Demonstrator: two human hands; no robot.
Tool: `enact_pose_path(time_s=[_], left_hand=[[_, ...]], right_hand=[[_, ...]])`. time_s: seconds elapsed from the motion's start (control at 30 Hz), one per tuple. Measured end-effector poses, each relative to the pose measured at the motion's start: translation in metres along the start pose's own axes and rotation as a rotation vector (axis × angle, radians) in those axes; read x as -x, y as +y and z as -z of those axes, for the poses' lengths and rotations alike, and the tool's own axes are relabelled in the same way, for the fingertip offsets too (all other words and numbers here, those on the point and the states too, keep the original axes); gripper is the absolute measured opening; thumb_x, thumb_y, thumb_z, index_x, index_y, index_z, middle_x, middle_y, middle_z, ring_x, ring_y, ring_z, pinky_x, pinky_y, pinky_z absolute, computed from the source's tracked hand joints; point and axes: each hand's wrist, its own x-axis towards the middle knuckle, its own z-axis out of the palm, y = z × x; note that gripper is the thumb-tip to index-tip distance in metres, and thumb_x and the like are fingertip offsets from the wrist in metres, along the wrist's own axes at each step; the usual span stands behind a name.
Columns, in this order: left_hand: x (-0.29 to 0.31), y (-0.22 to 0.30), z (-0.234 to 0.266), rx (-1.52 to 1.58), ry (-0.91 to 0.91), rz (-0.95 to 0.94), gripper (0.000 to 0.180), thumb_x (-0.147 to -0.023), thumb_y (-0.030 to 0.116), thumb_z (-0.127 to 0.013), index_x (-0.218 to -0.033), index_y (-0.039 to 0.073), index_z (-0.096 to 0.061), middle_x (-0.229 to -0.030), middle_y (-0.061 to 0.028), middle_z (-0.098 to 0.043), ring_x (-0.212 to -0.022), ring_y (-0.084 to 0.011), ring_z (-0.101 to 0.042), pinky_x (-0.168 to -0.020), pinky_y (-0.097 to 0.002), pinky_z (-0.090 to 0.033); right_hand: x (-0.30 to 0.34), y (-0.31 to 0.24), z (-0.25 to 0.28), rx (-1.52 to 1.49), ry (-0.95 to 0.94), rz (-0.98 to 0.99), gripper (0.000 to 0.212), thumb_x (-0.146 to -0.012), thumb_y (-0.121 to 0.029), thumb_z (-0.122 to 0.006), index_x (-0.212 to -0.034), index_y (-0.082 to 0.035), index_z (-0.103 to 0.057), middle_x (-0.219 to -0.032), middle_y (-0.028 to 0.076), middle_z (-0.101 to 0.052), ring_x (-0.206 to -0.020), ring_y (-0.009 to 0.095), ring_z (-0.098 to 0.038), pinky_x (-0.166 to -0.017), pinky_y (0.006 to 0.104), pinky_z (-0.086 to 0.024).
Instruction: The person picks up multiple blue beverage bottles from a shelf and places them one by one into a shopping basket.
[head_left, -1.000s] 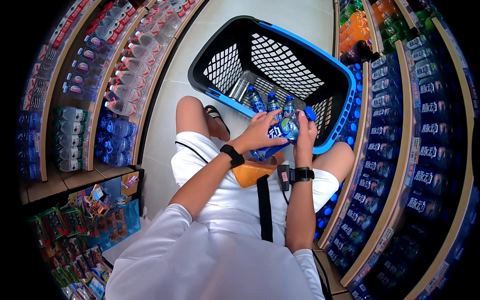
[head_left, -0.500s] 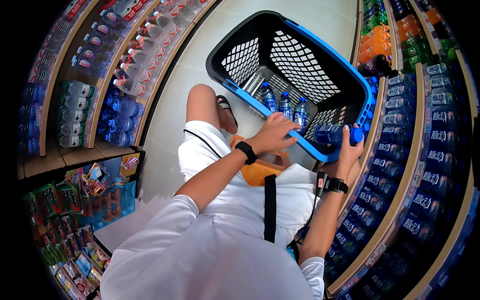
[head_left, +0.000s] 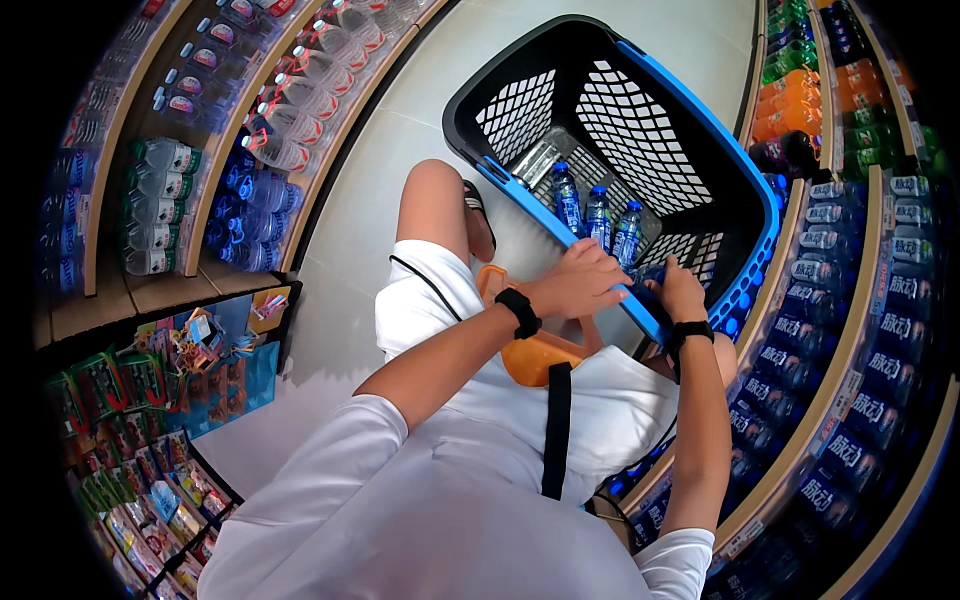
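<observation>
A black shopping basket with a blue rim (head_left: 530, 205) stands tilted in front of my knees, its opening toward me. My left hand (head_left: 585, 281) is closed over the near rim. Just inside the rim, my right hand (head_left: 682, 292) grips a blue drink bottle (head_left: 651, 272), mostly hidden by the fingers and the rim. Deeper in the basket, three blue-labelled bottles stand side by side: a left bottle (head_left: 566, 200), a middle bottle (head_left: 597, 216) and a right bottle (head_left: 627, 236).
On my right, shelves hold rows of blue drink bottles (head_left: 795, 330), with orange soda bottles (head_left: 790, 97) farther off. Water bottles (head_left: 285, 125) fill the left shelves. Snack packets (head_left: 150, 500) hang at the lower left. An orange pouch (head_left: 540, 358) rests at my lap.
My right hand has carried the bottle down and left, from above the rim to inside the basket. My left hand stays on the rim. The view has shifted slightly.
</observation>
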Motion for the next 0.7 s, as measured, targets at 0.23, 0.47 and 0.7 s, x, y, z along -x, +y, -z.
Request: enact_pose_path(time_s=[0.23, 0.47, 0.7], left_hand=[[0.004, 0.001, 0.000, 0.083, -0.013, 0.035, 0.031, -0.097, 0.033, -0.049, -0.117, 0.014, -0.066, -0.106, -0.0014, -0.059, -0.114, -0.0202, -0.047, -0.115, -0.0440, -0.018], [-0.001, -0.001, -0.001, 0.068, -0.004, -0.011, 0.031, -0.095, 0.032, -0.053, -0.117, 0.015, -0.065, -0.103, -0.0028, -0.059, -0.111, -0.0218, -0.048, -0.114, -0.0435, -0.018], [0.001, -0.001, -0.002, 0.034, -0.008, -0.011, 0.030, -0.091, 0.032, -0.056, -0.115, 0.016, -0.066, -0.101, -0.0040, -0.059, -0.109, -0.0235, -0.049, -0.114, -0.0462, -0.019]], right_hand=[[-0.030, 0.003, -0.025, 0.043, -0.367, -0.213, 0.054, -0.088, -0.040, -0.061, -0.129, -0.007, -0.049, -0.123, 0.021, -0.063, -0.116, 0.035, -0.060, -0.097, 0.0443, -0.048], [-0.002, 0.010, 0.021, -0.395, -0.451, -0.157, 0.061, -0.093, -0.038, -0.059, -0.141, -0.005, -0.042, -0.124, 0.026, -0.061, -0.115, 0.035, -0.060, -0.096, 0.0389, -0.047], [0.101, -0.018, 0.092, -1.224, 0.140, 0.134, 0.035, -0.101, -0.019, -0.050, -0.132, -0.004, -0.050, -0.109, 0.008, -0.064, -0.102, 0.014, -0.059, -0.087, 0.0269, -0.045]])
